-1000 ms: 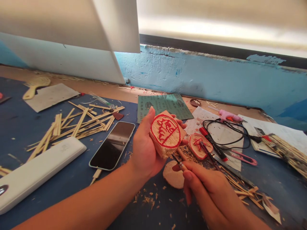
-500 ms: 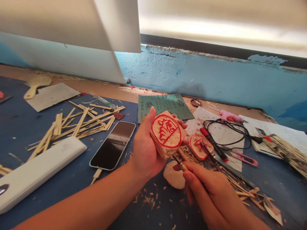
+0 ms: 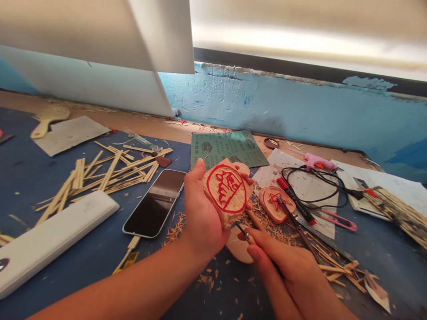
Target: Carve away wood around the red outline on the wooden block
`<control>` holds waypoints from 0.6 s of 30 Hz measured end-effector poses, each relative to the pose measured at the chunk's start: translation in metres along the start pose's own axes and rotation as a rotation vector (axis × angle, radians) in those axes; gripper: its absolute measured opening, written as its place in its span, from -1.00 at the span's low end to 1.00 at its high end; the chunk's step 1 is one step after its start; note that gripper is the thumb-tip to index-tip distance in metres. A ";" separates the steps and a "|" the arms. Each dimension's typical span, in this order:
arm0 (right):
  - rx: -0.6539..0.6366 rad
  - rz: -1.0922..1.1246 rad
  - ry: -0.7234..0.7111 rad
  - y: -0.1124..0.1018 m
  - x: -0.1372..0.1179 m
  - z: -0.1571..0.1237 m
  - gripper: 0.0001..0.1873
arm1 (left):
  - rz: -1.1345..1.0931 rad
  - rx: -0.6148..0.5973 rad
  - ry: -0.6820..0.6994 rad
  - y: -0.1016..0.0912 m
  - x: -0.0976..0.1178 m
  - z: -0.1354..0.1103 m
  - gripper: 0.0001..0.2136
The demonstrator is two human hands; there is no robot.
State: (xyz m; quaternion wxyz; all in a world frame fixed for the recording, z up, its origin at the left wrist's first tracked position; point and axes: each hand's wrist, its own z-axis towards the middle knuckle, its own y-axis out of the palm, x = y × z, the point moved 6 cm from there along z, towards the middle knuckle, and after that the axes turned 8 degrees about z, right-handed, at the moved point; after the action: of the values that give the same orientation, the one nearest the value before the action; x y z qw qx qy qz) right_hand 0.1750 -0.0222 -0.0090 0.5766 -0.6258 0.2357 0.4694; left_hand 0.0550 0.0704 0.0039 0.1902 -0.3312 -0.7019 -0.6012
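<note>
My left hand [image 3: 203, 213] is wrapped round a wood block [image 3: 228, 189] with a red circle and a red animal-like figure on its pale, roughened face. In my right hand [image 3: 283, 258] is a carving tool [image 3: 245, 232] with a thin metal shaft, its tip just below the block's lower edge and apart from it. Under the tool lies a round wood slice [image 3: 238, 246], partly hidden. Beside the block rests another wood slice [image 3: 276, 203] marked with a red star. Wood shavings [image 3: 276, 231] are scattered about both slices.
To the left lie a phone [image 3: 155, 202] with a cable, a white power bank-like case [image 3: 60, 240] and loose sticks [image 3: 110, 173]. Green sandpaper sheets [image 3: 230, 146] are behind the block. A pink glue gun [image 3: 320, 161], red marker [image 3: 296, 202] and pink cutter [image 3: 338, 220] lie right.
The block in my left hand has shifted slightly left and down. My right hand has drawn the tool tip down, away from the block's edge.
</note>
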 end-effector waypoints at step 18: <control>-0.049 0.199 0.032 -0.005 -0.006 0.003 -0.60 | -0.061 -0.009 -0.017 0.002 0.001 -0.002 -0.56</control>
State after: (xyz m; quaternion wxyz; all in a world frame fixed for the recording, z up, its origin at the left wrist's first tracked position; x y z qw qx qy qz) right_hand 0.1751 -0.0197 -0.0012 0.5080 -0.6205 0.2945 0.5198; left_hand 0.0554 0.0682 0.0060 0.1643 -0.3156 -0.7106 -0.6070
